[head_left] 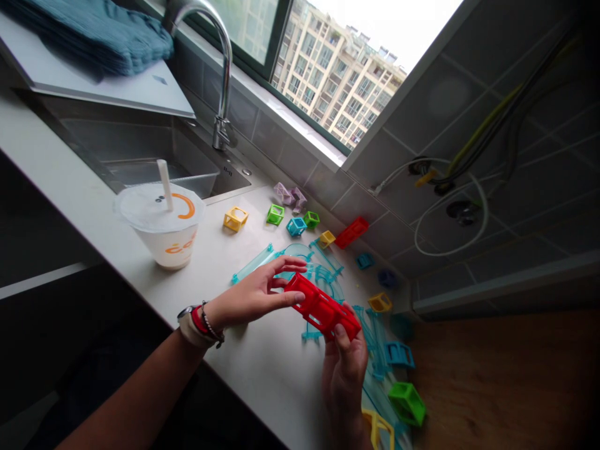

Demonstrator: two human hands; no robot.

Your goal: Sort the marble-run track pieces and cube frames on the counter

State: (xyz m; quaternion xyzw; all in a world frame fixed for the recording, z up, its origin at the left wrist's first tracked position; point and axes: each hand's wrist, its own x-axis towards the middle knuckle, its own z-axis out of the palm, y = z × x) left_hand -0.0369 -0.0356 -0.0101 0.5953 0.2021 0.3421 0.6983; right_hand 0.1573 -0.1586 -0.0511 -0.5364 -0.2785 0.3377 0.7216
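A long red openwork block (323, 307) is held over the white counter, tilted down to the right. My left hand (257, 294) grips its upper left end, thumb in front and fingers behind. My right hand (345, 356) holds the lower right end, its thumb on the near side. Clear teal track pieces (255, 264) lie behind and to the right of the block. Beyond them are small open cubes: yellow (235, 219), green (275, 215) and blue (296, 226). Another red block (351, 232) lies by the tiled wall.
A lidded cup with a straw (164, 219) stands at the left on the counter (159, 292). Behind it are a sink (135, 140), a faucet (225, 75) and a board with a blue cloth (107, 37). A green block (407, 403) lies at the lower right.
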